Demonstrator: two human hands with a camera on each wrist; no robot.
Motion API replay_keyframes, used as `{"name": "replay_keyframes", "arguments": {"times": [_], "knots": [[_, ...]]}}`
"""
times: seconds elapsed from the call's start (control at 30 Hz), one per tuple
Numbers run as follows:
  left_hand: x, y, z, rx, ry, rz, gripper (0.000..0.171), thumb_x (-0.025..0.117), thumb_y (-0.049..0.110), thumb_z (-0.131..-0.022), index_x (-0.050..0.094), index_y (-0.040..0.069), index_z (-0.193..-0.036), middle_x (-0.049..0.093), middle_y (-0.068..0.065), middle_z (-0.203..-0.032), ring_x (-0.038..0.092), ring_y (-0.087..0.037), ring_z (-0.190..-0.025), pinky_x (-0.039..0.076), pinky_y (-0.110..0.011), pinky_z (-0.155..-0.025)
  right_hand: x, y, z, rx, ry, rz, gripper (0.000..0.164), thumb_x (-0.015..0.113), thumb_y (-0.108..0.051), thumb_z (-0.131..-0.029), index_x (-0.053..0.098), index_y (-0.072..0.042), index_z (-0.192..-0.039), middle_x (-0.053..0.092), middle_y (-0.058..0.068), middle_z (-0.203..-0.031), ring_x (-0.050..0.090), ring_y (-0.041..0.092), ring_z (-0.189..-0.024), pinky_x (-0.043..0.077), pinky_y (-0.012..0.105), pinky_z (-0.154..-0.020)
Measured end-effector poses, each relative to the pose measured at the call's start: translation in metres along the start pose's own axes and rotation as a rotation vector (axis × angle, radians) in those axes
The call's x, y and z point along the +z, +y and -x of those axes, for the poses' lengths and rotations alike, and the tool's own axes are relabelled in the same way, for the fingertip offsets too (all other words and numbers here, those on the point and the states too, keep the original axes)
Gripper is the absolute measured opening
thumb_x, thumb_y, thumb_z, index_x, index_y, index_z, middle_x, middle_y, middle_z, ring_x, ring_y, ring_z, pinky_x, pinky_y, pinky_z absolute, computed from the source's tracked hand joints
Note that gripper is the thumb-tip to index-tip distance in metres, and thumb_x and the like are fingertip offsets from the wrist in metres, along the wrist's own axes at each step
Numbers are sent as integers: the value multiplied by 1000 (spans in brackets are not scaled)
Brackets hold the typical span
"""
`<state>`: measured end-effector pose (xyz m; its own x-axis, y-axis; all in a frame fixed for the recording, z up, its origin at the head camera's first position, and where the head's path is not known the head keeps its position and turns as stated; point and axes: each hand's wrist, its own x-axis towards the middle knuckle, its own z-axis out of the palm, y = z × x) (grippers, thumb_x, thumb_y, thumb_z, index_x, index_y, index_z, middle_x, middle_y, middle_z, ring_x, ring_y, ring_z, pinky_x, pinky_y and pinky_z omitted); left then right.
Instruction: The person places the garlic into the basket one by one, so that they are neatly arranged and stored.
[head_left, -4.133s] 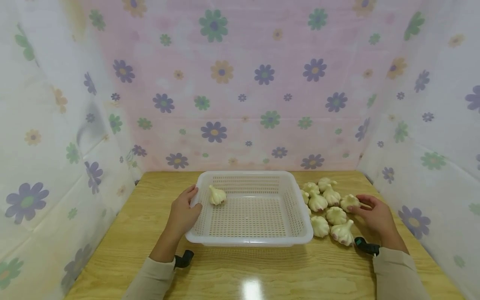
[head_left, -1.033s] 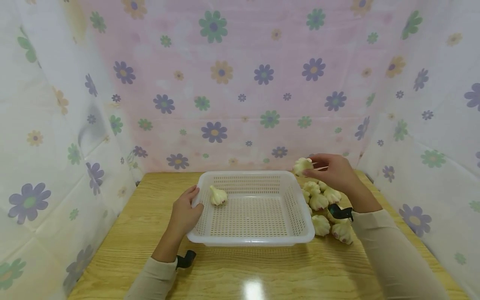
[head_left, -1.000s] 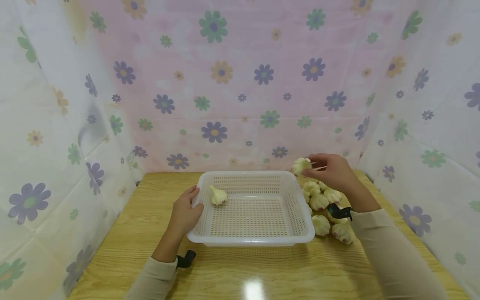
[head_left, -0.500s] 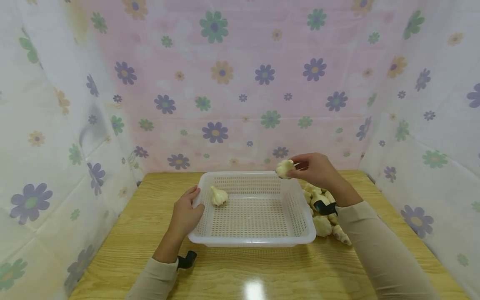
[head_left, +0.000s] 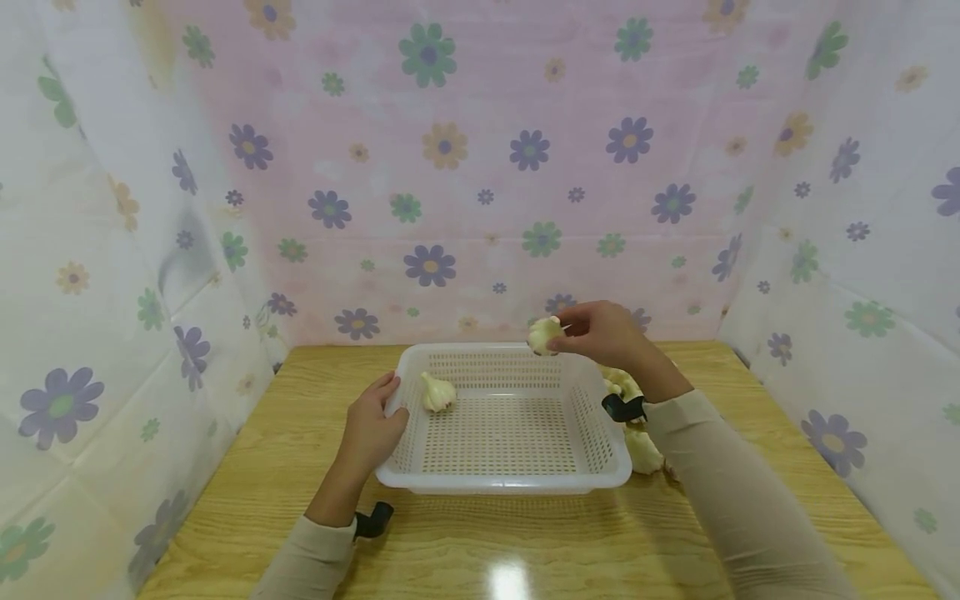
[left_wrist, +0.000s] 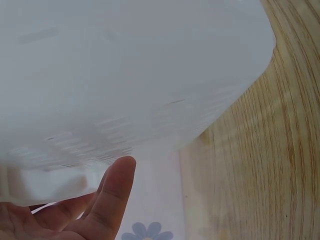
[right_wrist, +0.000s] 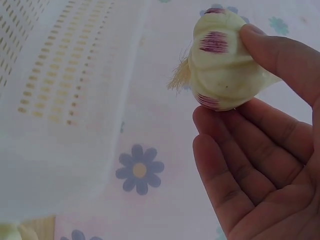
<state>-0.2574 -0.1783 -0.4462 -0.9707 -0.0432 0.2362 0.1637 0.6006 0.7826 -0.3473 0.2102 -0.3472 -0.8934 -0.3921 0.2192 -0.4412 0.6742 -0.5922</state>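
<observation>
A white plastic basket (head_left: 502, 482) with slotted walls stands on the table. My left hand (head_left: 372, 427) grips its left rim; in the left wrist view, fingers (left_wrist: 112, 192) lie against the basket's outer side. Over the basket's back right part, my right hand (head_left: 606, 333) holds a garlic bulb (head_left: 543, 337). The right wrist view has the bulb (right_wrist: 225, 65) pinched between thumb and fingers, with purple streaks and a tuft of dry roots. A second garlic bulb (head_left: 438, 393) lies inside the basket at the left.
More garlic bulbs (head_left: 642, 452) lie close to the basket's right side, partly hidden behind my right forearm and wrist camera (head_left: 624, 408). Flower-print cloth (head_left: 465, 208) encloses the wooden table (head_left: 450, 542) at the back and both sides.
My right hand picked a garlic bulb from the pile and carried it up and left, from right of the basket to over it. My left hand stayed on the rim.
</observation>
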Motion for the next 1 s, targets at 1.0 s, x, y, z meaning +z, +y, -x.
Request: {"name": "replay_keyframes", "arguments": {"times": [1.0], "knots": [[0,2,0,-1,-4,-4,62,59,12,-90,49,-5,-149,43,-15,-162,37,-39,-151,40,-54,-116,78,-13,-40,12,-183,-71,45,86,-33,-85,77,-13,-124,78,0,-113,75,15,-100,60,42,-92]]}}
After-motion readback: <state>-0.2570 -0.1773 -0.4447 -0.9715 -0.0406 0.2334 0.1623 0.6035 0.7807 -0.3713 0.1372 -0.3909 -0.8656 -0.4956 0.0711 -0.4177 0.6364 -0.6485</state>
